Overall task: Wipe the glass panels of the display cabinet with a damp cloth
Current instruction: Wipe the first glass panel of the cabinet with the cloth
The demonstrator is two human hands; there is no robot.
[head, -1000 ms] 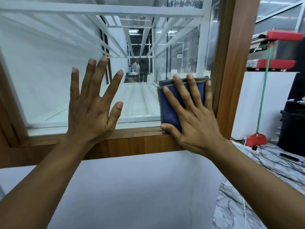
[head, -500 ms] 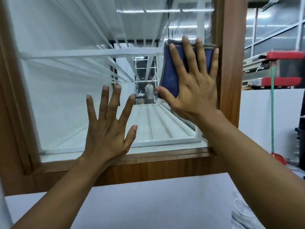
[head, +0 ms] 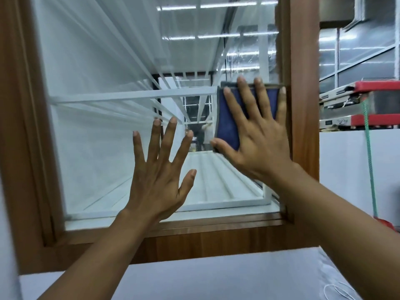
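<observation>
Flat, fingers straight, my right grip [head: 257, 144] presses the folded blue cloth [head: 227, 124] to the clear glass panel [head: 97, 126], right beside the brown wooden frame post [head: 303, 105]. Over on the other side the left grip [head: 158, 180] is splayed, empty, probably braced on the glass. Mid-wipe, I'd say; a pass leftward needs that left grip moved.

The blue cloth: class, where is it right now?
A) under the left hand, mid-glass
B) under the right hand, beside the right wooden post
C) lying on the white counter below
B: the right hand presses the blue cloth flat on the glass beside the right wooden post; the left hand holds nothing.
</observation>
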